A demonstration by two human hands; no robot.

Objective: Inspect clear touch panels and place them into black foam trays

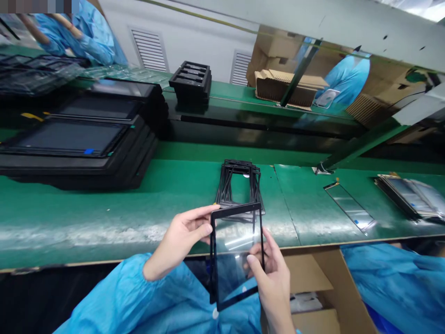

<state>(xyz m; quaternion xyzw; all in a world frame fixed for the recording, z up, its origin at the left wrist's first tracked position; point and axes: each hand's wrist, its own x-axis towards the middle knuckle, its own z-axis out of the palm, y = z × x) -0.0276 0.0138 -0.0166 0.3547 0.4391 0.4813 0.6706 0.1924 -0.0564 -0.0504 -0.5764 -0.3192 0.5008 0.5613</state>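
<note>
Between my hands, just off the front edge of the bench, is a clear glass touch panel (231, 273) with a black border, tilted upright. My left hand (181, 236) pinches its upper left edge between thumb and fingers. On the right edge my right hand (273, 273) is closed, thumb in front and fingers showing through the glass behind. A second black edge, seemingly a thin frame (212, 278), shows behind the panel's left side. Right beyond the panel lies a loose pile of black rectangular frames (239, 164) on the green bench.
Stacked black trays (135, 162) with dark screens stand left on the green bench (181, 185). Smaller black trays (191, 76) sit behind. Right are a single glass panel (349, 206), stacked panels (413, 197) and a green post (358, 144). A cardboard box (344, 287) stands below; blue-sleeved co-workers are nearby.
</note>
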